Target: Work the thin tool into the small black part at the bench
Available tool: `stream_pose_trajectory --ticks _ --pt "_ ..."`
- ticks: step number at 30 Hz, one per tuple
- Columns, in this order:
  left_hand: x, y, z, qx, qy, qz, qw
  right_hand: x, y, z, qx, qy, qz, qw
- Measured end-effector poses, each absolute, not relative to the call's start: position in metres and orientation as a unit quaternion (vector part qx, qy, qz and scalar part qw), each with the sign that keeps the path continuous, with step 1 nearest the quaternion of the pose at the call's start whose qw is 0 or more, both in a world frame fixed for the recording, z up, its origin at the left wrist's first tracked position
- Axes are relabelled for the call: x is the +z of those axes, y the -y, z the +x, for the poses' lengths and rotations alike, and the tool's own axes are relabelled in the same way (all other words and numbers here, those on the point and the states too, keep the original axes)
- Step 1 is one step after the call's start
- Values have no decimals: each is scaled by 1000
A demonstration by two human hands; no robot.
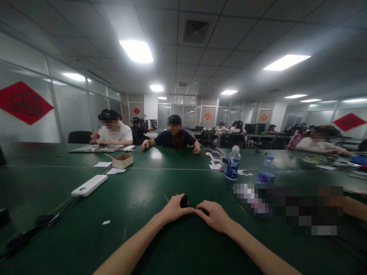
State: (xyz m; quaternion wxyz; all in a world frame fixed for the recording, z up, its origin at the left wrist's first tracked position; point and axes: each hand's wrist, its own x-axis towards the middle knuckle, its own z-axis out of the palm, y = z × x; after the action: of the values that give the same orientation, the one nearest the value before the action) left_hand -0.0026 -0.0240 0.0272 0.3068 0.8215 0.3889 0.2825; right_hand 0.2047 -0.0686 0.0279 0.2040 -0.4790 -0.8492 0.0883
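Observation:
Close in front of me, my left hand rests over the green table. Its fingers curl round a small black object whose kind I cannot make out. My right hand lies beside it with bent fingers, thumb tip meeting or almost meeting the left thumb. Something dark shows beneath the right fingers; whether it is a thing or shadow is unclear.
A white power strip with dark cables lies left. Further off is a cardboard box by papers. Two bottles, one taller and one blue-capped, stand right, near a blurred patch and another person's arm. People sit opposite.

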Motion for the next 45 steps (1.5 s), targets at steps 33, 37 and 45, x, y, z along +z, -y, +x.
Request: stream_pose_trajectory --ticks 33,37,45 --pt "33 27 -1 255 -401 830 291 32 72 202 83 842 -498 192" --pt "35 30 -2 249 -403 831 290 33 73 201 79 841 -501 190" --pt "32 28 -1 263 -409 826 287 31 73 200 73 842 -496 199"
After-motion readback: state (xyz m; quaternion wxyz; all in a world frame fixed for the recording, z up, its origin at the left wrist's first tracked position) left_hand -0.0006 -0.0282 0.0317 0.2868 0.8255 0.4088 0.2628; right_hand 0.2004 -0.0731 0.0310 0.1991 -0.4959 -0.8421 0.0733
